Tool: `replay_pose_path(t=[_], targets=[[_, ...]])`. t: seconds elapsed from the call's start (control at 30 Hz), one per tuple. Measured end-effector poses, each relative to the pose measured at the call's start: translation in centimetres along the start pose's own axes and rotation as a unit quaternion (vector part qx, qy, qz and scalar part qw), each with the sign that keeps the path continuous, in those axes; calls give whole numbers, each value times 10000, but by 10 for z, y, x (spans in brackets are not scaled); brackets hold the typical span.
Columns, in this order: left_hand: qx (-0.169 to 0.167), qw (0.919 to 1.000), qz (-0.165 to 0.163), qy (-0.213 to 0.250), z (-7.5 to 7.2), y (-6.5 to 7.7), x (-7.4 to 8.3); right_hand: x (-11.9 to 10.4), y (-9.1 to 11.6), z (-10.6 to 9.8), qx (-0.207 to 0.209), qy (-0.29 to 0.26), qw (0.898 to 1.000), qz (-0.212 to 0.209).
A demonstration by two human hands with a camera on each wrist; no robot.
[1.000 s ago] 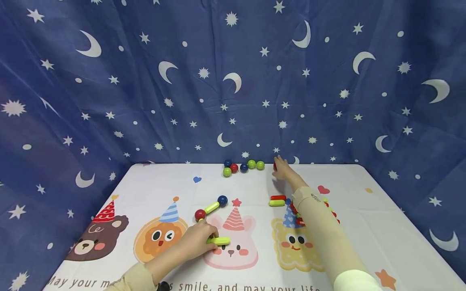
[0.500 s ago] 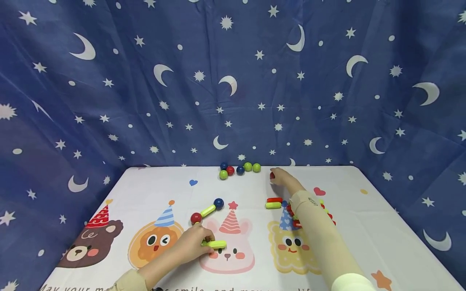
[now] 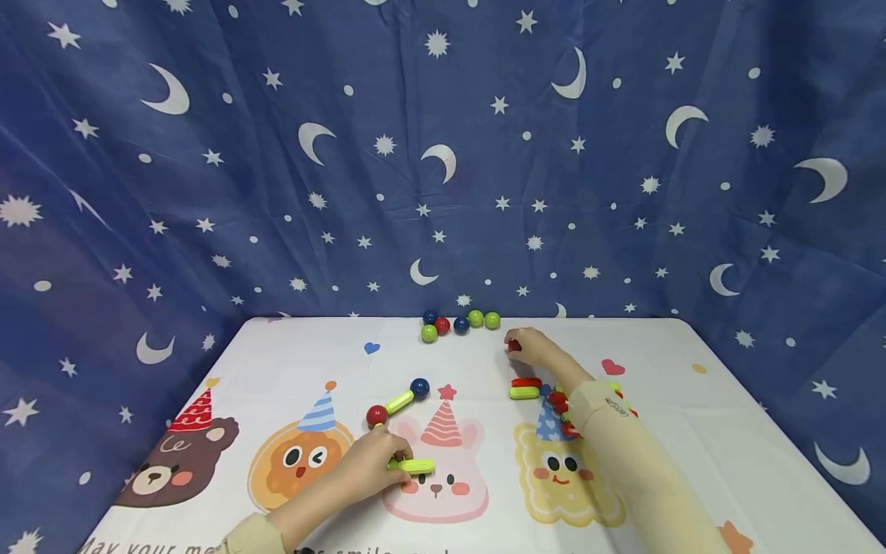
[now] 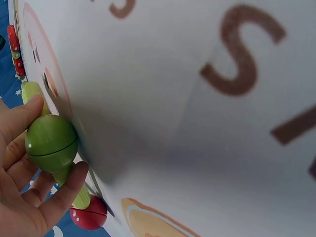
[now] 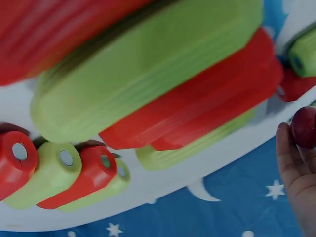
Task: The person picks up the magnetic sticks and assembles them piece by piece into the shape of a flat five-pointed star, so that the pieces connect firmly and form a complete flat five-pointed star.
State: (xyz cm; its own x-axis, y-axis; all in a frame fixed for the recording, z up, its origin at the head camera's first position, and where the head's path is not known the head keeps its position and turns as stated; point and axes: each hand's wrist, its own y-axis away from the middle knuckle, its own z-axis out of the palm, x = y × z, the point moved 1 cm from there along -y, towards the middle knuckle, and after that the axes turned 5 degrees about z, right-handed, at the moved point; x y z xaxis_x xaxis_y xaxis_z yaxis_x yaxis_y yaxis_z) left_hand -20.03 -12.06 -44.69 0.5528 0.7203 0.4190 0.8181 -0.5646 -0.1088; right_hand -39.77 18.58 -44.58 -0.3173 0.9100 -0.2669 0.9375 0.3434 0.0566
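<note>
My left hand (image 3: 377,464) curls its fingers round a green ball (image 4: 52,143), which is hidden in the head view. Yellow-green ribbed rods (image 3: 418,466) stick out on both sides of that ball. The chain carries on through a red ball (image 3: 377,416) and another yellow-green rod (image 3: 399,402) to a dark blue ball (image 3: 419,388). Farther back, my right hand (image 3: 534,350) holds a loose red ball (image 3: 514,345) at its fingertips, above the tabletop. In the right wrist view the same dark red ball (image 5: 302,127) shows against the fingers.
Loose green, red and blue balls (image 3: 442,326) line the table's back edge. A red rod (image 3: 526,382) and a yellow-green rod (image 3: 524,393) lie before my right hand. More rods (image 3: 557,402) are piled partly under my right forearm. A blue star-patterned curtain (image 3: 443,154) hangs behind.
My right hand has taken the red ball from the back edge and drawn it toward me and slightly left. My left hand keeps its hold with little movement.
</note>
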Motion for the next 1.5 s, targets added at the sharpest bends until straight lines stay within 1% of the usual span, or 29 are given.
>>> replay_pose_path(t=[0.03,0.07,0.1,0.13,0.2,0.23,0.3,0.33,0.37,0.5,0.6,0.7,0.87,0.93,1.03,1.13,1.23,1.37,1.5], targets=[[0,10000,-23,3,-1,0,0,-6,1,-2,-4,-7,10000,-79],[4,10000,-36,-9,-1,0,0,-17,7,-10,-46,23,9999,-130],[2,10000,-55,-5,-2,-1,-1,-26,11,-14,-133,26,9999,-62],[-3,10000,-55,-23,-2,-1,-1,-30,16,-16,-79,-33,9998,-171],[2,10000,-24,-73,-3,-2,-1,-37,23,-18,11,-154,9994,-315],[8,10000,-2,-85,-4,-3,-1,-39,27,-17,171,-203,9982,-532],[11,9999,73,-140,-4,-4,-1,-43,32,-17,266,-378,9962,-735],[15,9998,105,-156,-5,-4,-1,-45,35,-17,277,-473,9950,-841],[23,9998,121,-168,-5,-5,-1,-49,37,-17,234,-550,9947,-834],[83,9995,155,-255,-8,-6,-2,-62,47,-19,220,-908,9888,-1166],[132,9994,138,-286,-10,-6,-2,-72,55,-19,252,-1355,9814,-1337],[141,9995,101,-268,-10,-5,-1,-81,65,-15,155,-1958,9701,-1429],[104,9998,11,-175,-9,-4,-1,-99,85,-2,-149,-2994,9455,-1275],[123,9998,-1,-156,-8,-3,0,-106,93,5,-255,-3212,9392,-1186],[166,9998,19,-136,-7,-2,1,-117,108,15,-476,-3268,9375,-1097],[187,9998,59,-86,-6,-1,1,-127,123,25,-675,-3203,9393,-1032],[135,9999,10,4,-3,2,1,-135,133,34,-875,-3299,9341,-1052],[73,9999,-86,116,-1,6,-1,-142,138,44,-1008,-3303,9323,-1078],[117,9999,-36,103,-1,2,-1,-142,133,46,-956,-3108,9400,-1029]])
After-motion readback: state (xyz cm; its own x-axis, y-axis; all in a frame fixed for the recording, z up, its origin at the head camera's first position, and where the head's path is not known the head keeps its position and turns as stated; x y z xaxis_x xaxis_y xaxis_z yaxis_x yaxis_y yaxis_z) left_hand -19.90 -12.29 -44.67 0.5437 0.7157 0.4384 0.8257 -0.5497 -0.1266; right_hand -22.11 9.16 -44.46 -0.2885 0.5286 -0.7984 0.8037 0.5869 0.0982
